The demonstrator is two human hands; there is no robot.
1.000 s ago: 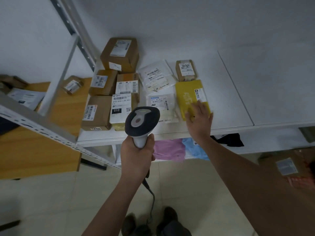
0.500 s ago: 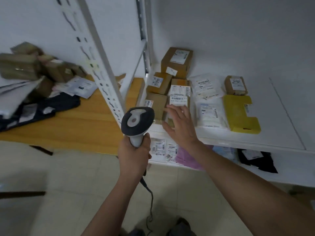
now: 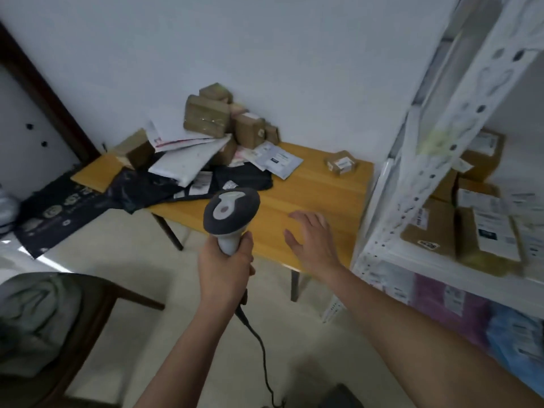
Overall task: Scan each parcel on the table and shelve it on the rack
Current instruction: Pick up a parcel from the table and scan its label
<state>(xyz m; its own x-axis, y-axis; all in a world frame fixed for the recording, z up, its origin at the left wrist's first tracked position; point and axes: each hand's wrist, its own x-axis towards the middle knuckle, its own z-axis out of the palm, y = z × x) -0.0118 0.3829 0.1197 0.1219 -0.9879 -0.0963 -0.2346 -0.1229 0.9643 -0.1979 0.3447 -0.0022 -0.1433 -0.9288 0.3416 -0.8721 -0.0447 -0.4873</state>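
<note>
Parcels [image 3: 212, 134] piled at back left of table [image 3: 309, 201], against wall: brown boxes, white and black mailers. One small box [image 3: 341, 162] sits apart near table's right end. Left hand [image 3: 225, 267] grips scanner [image 3: 231, 213] by handle, head up, cord hanging down. Right hand [image 3: 312, 240] empty, fingers spread loose, over table's front right part. Rack [image 3: 412, 184] at right, boxes [image 3: 471, 225] on its shelf, blurred.

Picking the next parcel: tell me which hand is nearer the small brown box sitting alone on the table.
Right. The right hand hovers open over the table's near edge, in front of the small box. The left hand grips the scanner further left, off the table.
</note>
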